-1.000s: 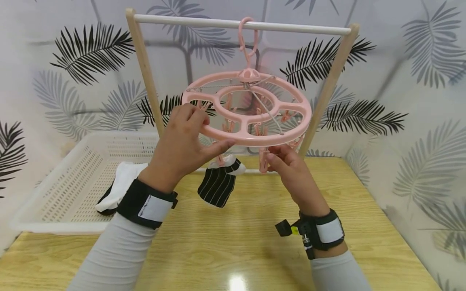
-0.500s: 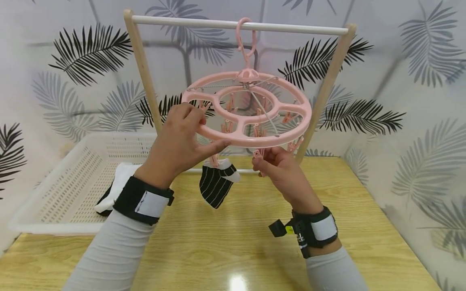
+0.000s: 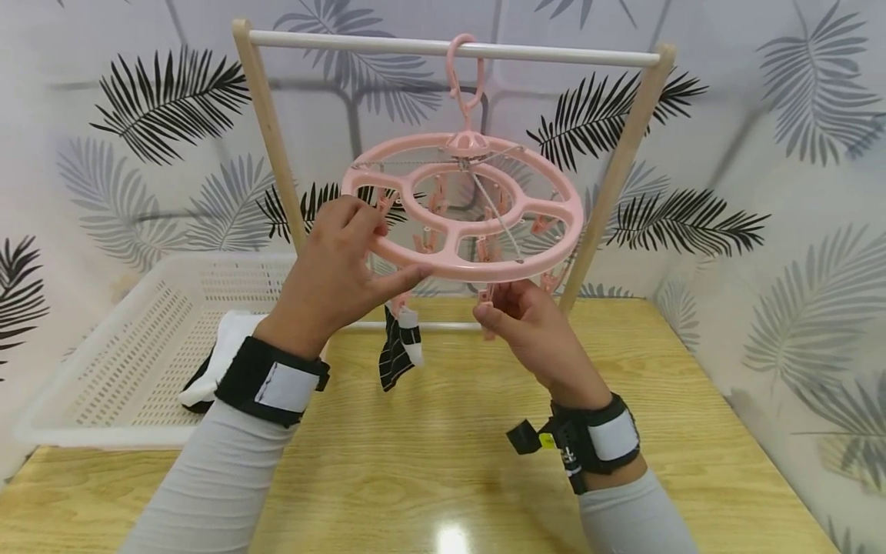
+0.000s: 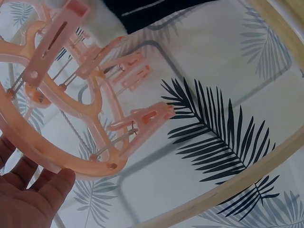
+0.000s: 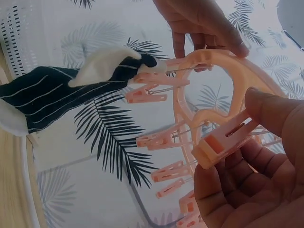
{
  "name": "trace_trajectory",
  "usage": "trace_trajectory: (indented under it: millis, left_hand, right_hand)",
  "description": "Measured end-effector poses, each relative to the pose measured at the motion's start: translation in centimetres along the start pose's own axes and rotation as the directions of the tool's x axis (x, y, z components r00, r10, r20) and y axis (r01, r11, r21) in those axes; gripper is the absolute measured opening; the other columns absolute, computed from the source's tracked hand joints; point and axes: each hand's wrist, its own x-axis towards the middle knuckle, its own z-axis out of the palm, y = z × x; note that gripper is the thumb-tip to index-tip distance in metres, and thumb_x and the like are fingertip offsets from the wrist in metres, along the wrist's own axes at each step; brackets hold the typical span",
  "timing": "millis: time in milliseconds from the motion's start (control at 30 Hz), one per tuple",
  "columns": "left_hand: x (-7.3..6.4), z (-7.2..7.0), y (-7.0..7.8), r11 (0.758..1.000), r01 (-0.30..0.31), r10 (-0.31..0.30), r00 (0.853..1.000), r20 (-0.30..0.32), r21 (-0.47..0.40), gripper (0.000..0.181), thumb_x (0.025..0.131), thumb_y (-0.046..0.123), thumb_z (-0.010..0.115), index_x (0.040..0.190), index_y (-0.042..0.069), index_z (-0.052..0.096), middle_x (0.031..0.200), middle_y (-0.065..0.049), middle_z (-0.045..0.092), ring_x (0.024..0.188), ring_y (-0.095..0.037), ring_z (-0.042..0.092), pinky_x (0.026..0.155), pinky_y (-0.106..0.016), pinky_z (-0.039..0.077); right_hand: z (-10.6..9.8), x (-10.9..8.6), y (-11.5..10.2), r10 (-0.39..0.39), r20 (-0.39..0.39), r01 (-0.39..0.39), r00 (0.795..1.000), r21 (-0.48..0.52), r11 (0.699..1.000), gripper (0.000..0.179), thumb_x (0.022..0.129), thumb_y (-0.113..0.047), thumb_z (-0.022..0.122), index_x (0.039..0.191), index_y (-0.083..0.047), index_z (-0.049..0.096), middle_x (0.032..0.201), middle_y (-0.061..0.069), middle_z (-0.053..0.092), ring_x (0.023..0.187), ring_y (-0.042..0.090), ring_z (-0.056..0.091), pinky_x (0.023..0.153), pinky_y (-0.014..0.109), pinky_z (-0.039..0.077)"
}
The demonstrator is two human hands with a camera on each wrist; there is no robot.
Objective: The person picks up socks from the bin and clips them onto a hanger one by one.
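Note:
A round pink clip hanger [image 3: 477,271] hangs by its hook from the rack's white bar. My left hand [image 3: 334,269] grips the near left part of its rim, fingers over the ring and thumb along the front edge. Below the near rim my right hand [image 3: 536,331] pinches a pink clothespin [image 5: 225,137] between thumb and fingers; nothing is clamped in that clothespin. A black sock [image 3: 398,350] with white stripes and a white toe hangs from another clothespin, left of my right hand. Several more clothespins [image 5: 161,137] dangle from the ring.
A white plastic basket [image 3: 97,415] stands at the left of the wooden table [image 3: 429,469], with white and black fabric [image 3: 224,350] in it. The rack's wooden posts [image 3: 616,181] rise on both sides of the hanger.
My right hand has shifted left and now has the clothespin between thumb and fingers, turned toward it. The hanger has moved slightly left, and the hanging sock has swung round to a narrower side.

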Motion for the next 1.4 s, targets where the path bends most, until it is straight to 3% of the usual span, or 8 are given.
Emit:
trace_trajectory:
  millis: [367,667,833,1067,1233,1400]
  left_hand:
    - [-0.2,0.4,-0.1,0.999,-0.008,0.005,0.997,-0.072,-0.041,0.053,0.076,0.049,0.071,0.101,0.003,0.058,0.105,-0.013,0.052,0.108,-0.03,0.043,0.093,-0.048,0.038]
    - [-0.7,0.2,-0.1,0.998,0.051,-0.053,0.997,-0.05,-0.048,0.056,0.082,0.048,0.067,0.113,0.002,0.06,0.13,-0.019,0.048,0.125,-0.03,0.036,0.102,-0.05,0.036]
    - [-0.9,0.1,0.0,0.997,0.053,-0.056,0.997,-0.06,-0.064,0.052,0.084,0.044,0.065,0.114,0.001,0.06,0.13,-0.021,0.048,0.125,-0.032,0.037,0.102,-0.051,0.036]
    - [-0.7,0.0,0.3,0.997,0.009,-0.018,0.992,-0.124,-0.076,0.047,0.083,0.037,0.066,0.111,0.0,0.061,0.124,-0.021,0.05,0.119,-0.031,0.041,0.098,-0.05,0.039]
    - [-0.8,-0.3,0.6,0.995,0.027,-0.04,0.99,-0.137,-0.096,0.048,0.082,0.035,0.068,0.116,0.001,0.06,0.126,-0.02,0.049,0.12,-0.029,0.04,0.098,-0.05,0.038]
    - [-1.1,-0.7,0.4,0.991,0.036,-0.065,0.972,-0.225,-0.13,0.04,0.083,0.024,0.066,0.114,0.0,0.059,0.127,-0.02,0.048,0.12,-0.027,0.041,0.094,-0.049,0.041]
  right_hand:
    - [0.8,-0.5,-0.5,-0.06,0.011,0.059,0.998,0.077,0.995,0.02,0.095,-0.018,0.054,0.103,-0.001,0.048,0.086,0.013,0.051,0.074,0.03,0.053,0.067,0.029,0.051]
    - [1.8,-0.4,-0.9,-0.073,-0.007,0.074,0.997,0.094,0.993,0.02,0.095,-0.017,0.054,0.102,0.002,0.048,0.084,0.014,0.051,0.07,0.03,0.054,0.065,0.029,0.052]
    - [2.2,-0.2,-0.8,-0.058,-0.005,0.058,0.998,0.109,0.992,0.021,0.095,-0.018,0.054,0.105,-0.001,0.049,0.084,0.013,0.051,0.07,0.03,0.054,0.065,0.029,0.052]
    - [2.5,0.1,-0.4,-0.058,0.004,0.057,0.998,0.119,0.991,0.022,0.096,-0.019,0.053,0.109,-0.002,0.049,0.085,0.012,0.051,0.07,0.03,0.054,0.065,0.031,0.052]
    - [2.6,0.1,-0.3,-0.06,-0.001,0.06,0.998,0.118,0.991,0.024,0.096,-0.019,0.054,0.109,-0.001,0.049,0.087,0.013,0.051,0.069,0.029,0.054,0.064,0.03,0.052]
    - [2.7,0.2,-0.3,-0.067,-0.001,0.066,0.998,0.139,0.988,0.021,0.095,-0.018,0.053,0.105,0.001,0.049,0.085,0.011,0.051,0.068,0.027,0.055,0.064,0.029,0.052]
